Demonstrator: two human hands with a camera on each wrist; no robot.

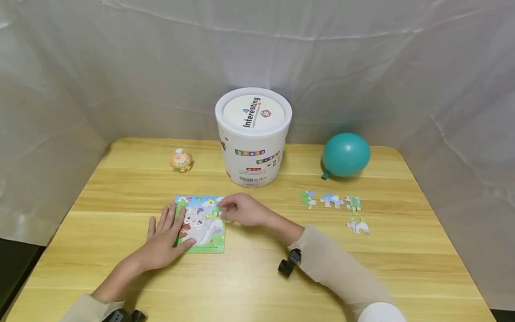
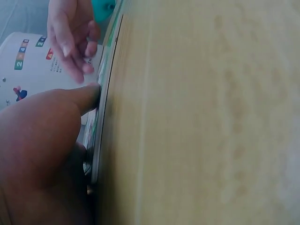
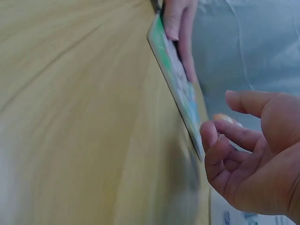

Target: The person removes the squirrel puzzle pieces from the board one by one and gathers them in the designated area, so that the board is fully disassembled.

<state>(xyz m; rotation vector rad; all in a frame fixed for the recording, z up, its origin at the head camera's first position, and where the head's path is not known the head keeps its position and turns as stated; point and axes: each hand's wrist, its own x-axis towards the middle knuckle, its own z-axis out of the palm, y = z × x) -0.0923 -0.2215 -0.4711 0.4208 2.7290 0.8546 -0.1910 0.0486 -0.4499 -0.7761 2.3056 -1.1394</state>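
A jigsaw puzzle (image 1: 201,228) with a grey squirrel picture and a green border lies flat on the table. My left hand (image 1: 162,243) rests on its left side, fingers spread and thumb on the lower edge. At the upper right edge of the puzzle is my right hand (image 1: 245,210), its fingers loosely bent. In the right wrist view the thumb of the right hand (image 3: 255,154) stands apart from the fingers, and nothing shows between them. Near those fingertips, a green and white patch (image 1: 213,213) shows in the picture; whether it sits flush cannot be told.
Several loose puzzle pieces (image 1: 331,201) lie to the right on the wooden table (image 1: 261,277). A large white lidded bucket (image 1: 253,138) stands at the back middle. A teal balloon (image 1: 347,154) is behind the pieces, and a small orange figurine (image 1: 181,161) stands behind the puzzle.
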